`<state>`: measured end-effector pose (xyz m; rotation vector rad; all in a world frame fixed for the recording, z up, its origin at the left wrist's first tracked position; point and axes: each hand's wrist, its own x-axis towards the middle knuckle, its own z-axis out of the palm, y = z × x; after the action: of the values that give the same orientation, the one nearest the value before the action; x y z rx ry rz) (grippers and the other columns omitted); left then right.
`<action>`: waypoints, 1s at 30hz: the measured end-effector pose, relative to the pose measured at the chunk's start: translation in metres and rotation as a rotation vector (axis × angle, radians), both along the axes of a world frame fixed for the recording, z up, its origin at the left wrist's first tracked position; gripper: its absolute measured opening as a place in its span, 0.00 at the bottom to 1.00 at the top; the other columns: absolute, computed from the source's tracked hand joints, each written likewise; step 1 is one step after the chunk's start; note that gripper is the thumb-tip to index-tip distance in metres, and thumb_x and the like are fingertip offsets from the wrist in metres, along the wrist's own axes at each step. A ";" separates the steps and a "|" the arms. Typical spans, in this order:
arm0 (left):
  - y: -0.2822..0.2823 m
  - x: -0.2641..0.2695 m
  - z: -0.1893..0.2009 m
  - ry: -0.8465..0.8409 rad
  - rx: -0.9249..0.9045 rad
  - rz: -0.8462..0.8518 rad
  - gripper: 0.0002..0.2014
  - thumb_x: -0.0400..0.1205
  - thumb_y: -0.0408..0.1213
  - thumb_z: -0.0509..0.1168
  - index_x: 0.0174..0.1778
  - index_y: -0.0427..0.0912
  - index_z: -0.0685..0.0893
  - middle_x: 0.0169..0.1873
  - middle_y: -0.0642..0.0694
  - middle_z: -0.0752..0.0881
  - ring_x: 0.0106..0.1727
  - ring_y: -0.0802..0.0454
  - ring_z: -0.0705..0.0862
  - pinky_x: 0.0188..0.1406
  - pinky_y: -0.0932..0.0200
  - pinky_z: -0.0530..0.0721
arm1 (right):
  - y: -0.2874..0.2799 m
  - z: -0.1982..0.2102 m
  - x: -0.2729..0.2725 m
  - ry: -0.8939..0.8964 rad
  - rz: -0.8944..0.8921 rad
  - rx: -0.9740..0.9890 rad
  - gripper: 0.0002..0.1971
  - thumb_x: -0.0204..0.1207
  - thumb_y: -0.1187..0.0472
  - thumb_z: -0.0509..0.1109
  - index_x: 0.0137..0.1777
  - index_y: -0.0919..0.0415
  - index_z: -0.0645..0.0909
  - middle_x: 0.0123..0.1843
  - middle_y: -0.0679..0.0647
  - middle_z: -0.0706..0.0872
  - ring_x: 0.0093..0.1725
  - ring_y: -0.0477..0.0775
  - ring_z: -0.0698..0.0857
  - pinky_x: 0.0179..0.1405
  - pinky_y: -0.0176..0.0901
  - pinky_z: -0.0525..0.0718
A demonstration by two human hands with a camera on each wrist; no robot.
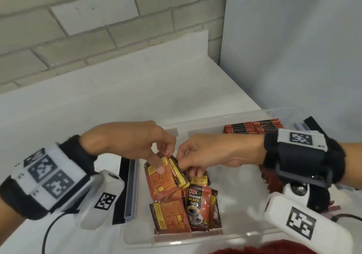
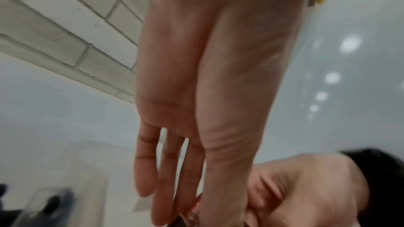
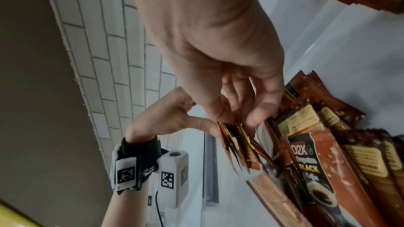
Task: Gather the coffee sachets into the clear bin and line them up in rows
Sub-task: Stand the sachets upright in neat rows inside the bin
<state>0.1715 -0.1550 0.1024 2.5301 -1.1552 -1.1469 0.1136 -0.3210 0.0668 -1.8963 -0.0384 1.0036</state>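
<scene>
Both hands pinch one small fan of coffee sachets (image 1: 165, 172) at frame centre: left hand (image 1: 135, 142) clamps with thumb on the face, right hand (image 1: 211, 151) grips the top edges with fingertips. Clear bin (image 1: 203, 121) sits on the white counter (image 1: 117, 89); loose sachets (image 1: 182, 212) lie lower centre inside it, a stacked row (image 1: 254, 128) upper right.

Left wrist view: left hand (image 2: 207, 92) fills the centre, fingers down, grip point blurred; right hand (image 2: 306, 192) lower right, fingers curled.

Right wrist view: right hand (image 3: 218, 58) fingertips clamp the fan (image 3: 236, 142) at centre, left hand (image 3: 174, 120) pinches it from the left; loose sachets (image 3: 328, 161) at right.
</scene>
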 end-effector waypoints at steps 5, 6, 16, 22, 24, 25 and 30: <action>0.001 0.009 0.018 0.252 -0.238 0.215 0.09 0.79 0.42 0.71 0.52 0.54 0.79 0.51 0.51 0.88 0.53 0.50 0.88 0.56 0.43 0.85 | -0.026 0.010 0.000 0.056 -0.161 0.293 0.06 0.83 0.64 0.63 0.47 0.64 0.80 0.46 0.60 0.87 0.49 0.56 0.87 0.59 0.53 0.87; 0.000 0.010 0.020 0.310 -0.287 0.269 0.11 0.79 0.41 0.70 0.55 0.51 0.79 0.53 0.48 0.87 0.54 0.46 0.88 0.54 0.41 0.87 | -0.032 0.012 0.002 0.084 -0.201 0.356 0.08 0.84 0.65 0.61 0.52 0.67 0.80 0.51 0.64 0.89 0.52 0.59 0.88 0.59 0.56 0.87; -0.053 0.023 0.013 0.400 -0.660 0.682 0.21 0.76 0.39 0.71 0.64 0.50 0.74 0.57 0.41 0.82 0.49 0.50 0.88 0.41 0.59 0.86 | -0.072 0.021 0.018 -0.142 -0.466 0.540 0.28 0.63 0.58 0.77 0.62 0.59 0.71 0.51 0.57 0.90 0.49 0.50 0.90 0.50 0.44 0.89; -0.081 0.022 0.000 0.774 -0.802 0.829 0.16 0.80 0.48 0.63 0.58 0.45 0.83 0.52 0.38 0.87 0.55 0.41 0.86 0.54 0.40 0.86 | -0.089 0.020 0.030 -0.377 -0.485 0.520 0.15 0.76 0.71 0.70 0.60 0.55 0.79 0.53 0.55 0.87 0.52 0.49 0.87 0.55 0.42 0.86; -0.086 0.021 -0.008 0.999 -0.827 0.791 0.24 0.79 0.56 0.60 0.63 0.44 0.85 0.58 0.33 0.85 0.63 0.31 0.82 0.62 0.27 0.78 | -0.093 0.022 0.030 -0.471 -0.424 0.435 0.17 0.78 0.72 0.66 0.60 0.52 0.81 0.50 0.51 0.88 0.51 0.46 0.86 0.51 0.38 0.85; -0.089 0.020 -0.012 1.091 -0.836 0.759 0.27 0.79 0.57 0.60 0.66 0.43 0.83 0.62 0.31 0.82 0.66 0.27 0.79 0.63 0.23 0.75 | -0.095 0.023 0.030 -0.506 -0.409 0.394 0.18 0.79 0.72 0.65 0.60 0.50 0.82 0.48 0.49 0.88 0.49 0.44 0.86 0.49 0.36 0.85; -0.097 0.017 -0.019 1.277 -0.965 0.726 0.22 0.81 0.48 0.57 0.63 0.40 0.85 0.61 0.29 0.84 0.57 0.23 0.83 0.63 0.26 0.76 | -0.093 0.018 0.028 -0.564 -0.432 0.370 0.20 0.82 0.67 0.63 0.70 0.47 0.73 0.53 0.46 0.86 0.46 0.40 0.88 0.42 0.34 0.86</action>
<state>0.1883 -0.2524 0.0829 0.9165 -0.2231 -1.1641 0.1412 -0.4142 0.0852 -1.6848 -0.1276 0.1399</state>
